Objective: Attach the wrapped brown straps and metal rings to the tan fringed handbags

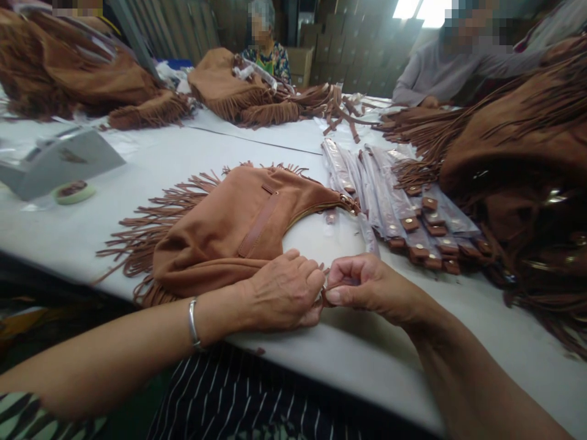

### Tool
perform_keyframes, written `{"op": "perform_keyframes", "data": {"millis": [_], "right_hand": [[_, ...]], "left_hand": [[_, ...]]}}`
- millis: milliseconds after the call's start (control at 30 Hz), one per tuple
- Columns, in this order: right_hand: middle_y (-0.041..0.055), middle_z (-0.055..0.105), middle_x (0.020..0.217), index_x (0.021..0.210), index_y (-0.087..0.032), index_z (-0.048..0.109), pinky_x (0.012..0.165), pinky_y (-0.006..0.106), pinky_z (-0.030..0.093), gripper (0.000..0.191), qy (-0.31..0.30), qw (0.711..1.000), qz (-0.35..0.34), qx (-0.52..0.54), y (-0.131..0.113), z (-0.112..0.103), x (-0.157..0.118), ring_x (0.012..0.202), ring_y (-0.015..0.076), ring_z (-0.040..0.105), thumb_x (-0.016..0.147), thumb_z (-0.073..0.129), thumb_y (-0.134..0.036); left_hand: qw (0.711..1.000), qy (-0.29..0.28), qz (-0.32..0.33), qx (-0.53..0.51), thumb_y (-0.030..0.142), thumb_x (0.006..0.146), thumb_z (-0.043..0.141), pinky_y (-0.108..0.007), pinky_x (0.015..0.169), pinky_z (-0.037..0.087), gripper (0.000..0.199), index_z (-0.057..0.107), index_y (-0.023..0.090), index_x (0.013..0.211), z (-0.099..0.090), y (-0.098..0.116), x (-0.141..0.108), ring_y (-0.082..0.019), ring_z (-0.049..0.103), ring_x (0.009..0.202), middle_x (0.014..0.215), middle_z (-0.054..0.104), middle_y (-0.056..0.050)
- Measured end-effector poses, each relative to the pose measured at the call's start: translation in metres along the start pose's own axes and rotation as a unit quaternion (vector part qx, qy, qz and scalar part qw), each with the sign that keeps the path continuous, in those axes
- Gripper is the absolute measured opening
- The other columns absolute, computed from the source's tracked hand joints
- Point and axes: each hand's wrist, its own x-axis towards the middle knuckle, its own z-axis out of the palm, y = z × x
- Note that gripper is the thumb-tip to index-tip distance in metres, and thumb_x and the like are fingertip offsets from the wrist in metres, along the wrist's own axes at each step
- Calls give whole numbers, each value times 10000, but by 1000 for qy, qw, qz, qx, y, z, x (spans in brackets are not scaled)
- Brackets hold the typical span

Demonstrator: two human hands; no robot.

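A brown suede handbag (220,226) with long fringe lies on the table in front of me, its curved opening facing right. My left hand (282,293), with a silver bangle at the wrist, is closed at the bag's near corner; its fingers hide most of what they grip. Against its fingertips, my right hand (362,284) pinches a small brown leather strap end (325,297) between thumb and forefinger. At the bag's far corner, a metal ring joins a strap wrapped in clear plastic (368,235), which runs down behind my right hand.
Several plastic-wrapped straps (385,195) with brown snap ends lie to the right. More fringed bags are heaped at right (513,140), far left (87,67) and far middle (229,79). A grey tape dispenser (68,159) and tape roll (74,192) stand left. Two people sit across the table.
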Motion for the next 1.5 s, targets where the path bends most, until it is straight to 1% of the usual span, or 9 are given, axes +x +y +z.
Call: {"op": "perform_keyframes", "data": {"millis": [100, 233, 300, 567, 833, 1067, 1200, 1367, 1500], "right_hand": [[-49, 446, 513, 637, -119, 515, 416, 161, 216, 298, 3, 1000, 6, -3, -1, -2, -2, 459, 40, 332, 590, 743, -304], [-65, 401, 477, 666, -135, 512, 385, 173, 170, 263, 74, 997, -23, -22, -3, 6, -5, 414, 38, 277, 654, 684, -334], [-67, 386, 467, 664, -145, 499, 386, 178, 172, 246, 113, 992, -49, -35, -1, 11, -4, 416, 45, 282, 675, 654, -336], [-67, 391, 481, 649, -152, 481, 381, 179, 155, 253, 137, 989, -60, -4, 5, 16, 4, 403, 38, 265, 652, 657, -333], [-63, 427, 483, 652, -144, 485, 353, 168, 141, 358, 45, 998, -6, 41, 7, 0, 7, 367, 25, 250, 585, 737, -389], [-62, 414, 479, 666, -140, 497, 368, 163, 169, 293, 88, 995, -51, 8, 7, 4, 2, 398, 34, 266, 660, 680, -368], [-59, 429, 490, 647, -135, 503, 374, 169, 169, 317, 75, 997, -35, 4, 7, 4, 2, 402, 32, 269, 618, 713, -371], [-19, 525, 548, 633, -114, 512, 411, 166, 216, 386, -17, 1000, -18, 12, 8, -8, 6, 454, 46, 369, 543, 784, -372], [-30, 511, 535, 658, -106, 530, 409, 161, 217, 396, 2, 999, -39, 1, 6, -12, 4, 445, 41, 356, 574, 775, -406]], "left_hand": [[999, -15, -24, -20, 270, 787, 436, -362, 691, 397, 158, 515, 136, 815, -4, 3, 1, -212, 501, 698, 753, 543, -57], [976, -20, -214, -30, 317, 783, 436, -380, 678, 400, 187, 514, 148, 795, -12, 9, 3, -228, 530, 696, 744, 566, -67], [968, -34, -246, -24, 319, 785, 429, -383, 655, 398, 184, 511, 157, 756, -14, 10, 4, -233, 533, 673, 727, 571, -68], [985, -41, -168, 0, 292, 773, 430, -382, 669, 404, 161, 514, 159, 743, -5, 2, 6, -227, 530, 655, 710, 570, -59], [996, -60, -67, -14, 278, 750, 432, -370, 681, 388, 154, 519, 151, 743, -3, -2, 7, -207, 520, 646, 715, 575, -61], [973, -50, -224, -4, 304, 758, 442, -405, 687, 381, 163, 515, 158, 752, -12, 11, 10, -243, 536, 691, 736, 576, -73], [985, -59, -160, 0, 266, 757, 434, -422, 734, 375, 148, 526, 151, 769, -7, 11, 10, -243, 527, 708, 749, 572, -78], [995, -85, -53, -24, 284, 748, 454, -403, 757, 372, 170, 527, 142, 806, -6, 7, 11, -221, 512, 706, 765, 563, -62], [992, -78, -93, -23, 430, 704, 540, -398, 794, 368, 328, 506, 144, 859, -17, 8, 6, -227, 506, 759, 813, 552, -57]]}}
